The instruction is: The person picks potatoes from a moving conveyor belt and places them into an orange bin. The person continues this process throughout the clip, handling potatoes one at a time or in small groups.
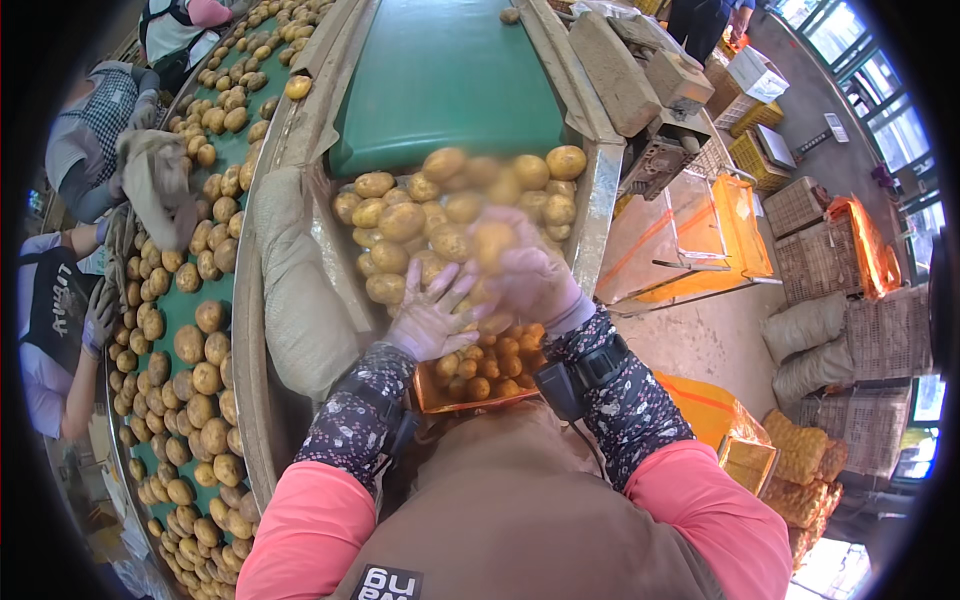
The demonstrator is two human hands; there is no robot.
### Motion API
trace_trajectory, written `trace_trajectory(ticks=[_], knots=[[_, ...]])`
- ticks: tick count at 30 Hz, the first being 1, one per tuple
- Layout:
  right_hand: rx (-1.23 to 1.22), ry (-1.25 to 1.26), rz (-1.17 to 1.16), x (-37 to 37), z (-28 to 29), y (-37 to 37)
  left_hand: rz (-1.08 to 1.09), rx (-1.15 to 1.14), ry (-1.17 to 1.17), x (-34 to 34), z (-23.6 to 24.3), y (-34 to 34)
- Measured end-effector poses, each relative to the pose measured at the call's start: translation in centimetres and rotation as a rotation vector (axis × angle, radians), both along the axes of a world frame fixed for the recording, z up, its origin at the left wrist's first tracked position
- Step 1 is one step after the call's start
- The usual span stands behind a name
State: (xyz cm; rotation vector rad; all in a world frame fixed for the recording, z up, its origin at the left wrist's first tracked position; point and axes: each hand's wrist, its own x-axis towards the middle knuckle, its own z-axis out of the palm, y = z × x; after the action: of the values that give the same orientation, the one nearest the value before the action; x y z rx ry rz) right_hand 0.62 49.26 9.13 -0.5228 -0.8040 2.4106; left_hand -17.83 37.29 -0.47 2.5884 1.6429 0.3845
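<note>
A pile of potatoes [400, 222] fills the chute at the lower end of the green conveyor belt [455, 85]. My left hand [430, 315], in a thin pale glove, lies with its fingers spread at the near edge of the pile. Beside it, my right hand [540, 270], gloved the same way, is smeared by motion. A blurred potato [493, 242] shows by its fingers; whether they grip it I cannot tell. Directly below both hands, more potatoes [490, 365] sit in an orange mesh bag [470, 405] in front of my body.
Metal side walls [605, 195] edge the chute, with a grey cloth-wrapped bundle [290, 285] along its left. Further left, several people stand at another belt [180, 330] carrying potatoes. Right are an orange-draped metal frame [700, 240], stacked crates [810, 250] and filled mesh bags [795, 450].
</note>
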Motion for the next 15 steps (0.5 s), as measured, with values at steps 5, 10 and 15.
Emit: trace_trajectory(ticks=[5, 10, 15], knots=[[0.062, -0.079, -0.061, -0.2, -0.4, -0.2, -0.001, -0.005, -0.006, -0.2, -0.6, 0.1], [0.143, -0.003, -0.115, 0.4, -1.9, -1.0, -0.011, 0.079, -0.009, 0.0, -0.7, -0.9], [0.171, 0.062, -0.207, -0.1, -2.6, -0.8, -0.018, 0.089, -0.020, -0.2, -0.8, -0.5]])
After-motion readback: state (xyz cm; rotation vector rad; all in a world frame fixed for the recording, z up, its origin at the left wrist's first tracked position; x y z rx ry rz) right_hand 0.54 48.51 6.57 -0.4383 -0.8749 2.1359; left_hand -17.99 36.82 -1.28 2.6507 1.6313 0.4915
